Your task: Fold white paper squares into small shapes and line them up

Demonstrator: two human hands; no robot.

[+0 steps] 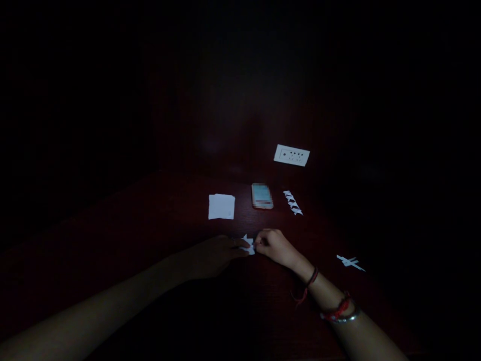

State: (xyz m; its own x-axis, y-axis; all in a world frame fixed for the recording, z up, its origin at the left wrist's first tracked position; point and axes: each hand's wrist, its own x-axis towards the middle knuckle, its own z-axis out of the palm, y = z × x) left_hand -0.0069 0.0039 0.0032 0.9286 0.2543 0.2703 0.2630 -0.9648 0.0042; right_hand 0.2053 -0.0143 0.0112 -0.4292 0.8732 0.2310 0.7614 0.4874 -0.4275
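Note:
A small piece of folded white paper [248, 248] lies on the dark reddish table, with a pointed corner sticking up at its far edge. From the left, my left hand [220, 253] holds it down, its fingers and thumb lying over the paper. My right hand [273, 245] is closed, its thumb and fingertips pinching at the paper's right edge. The fingers hide part of the folds. Just beyond my hands is a stack of square white paper sheets [221, 206].
A phone [262, 196] with a lit, blurred screen lies beyond my hands. Right of it is a row of folded paper pieces [292, 203]. Thin paper strips [350, 262] lie at the right. A white socket panel [292, 155] is on the back wall. The surroundings are very dark.

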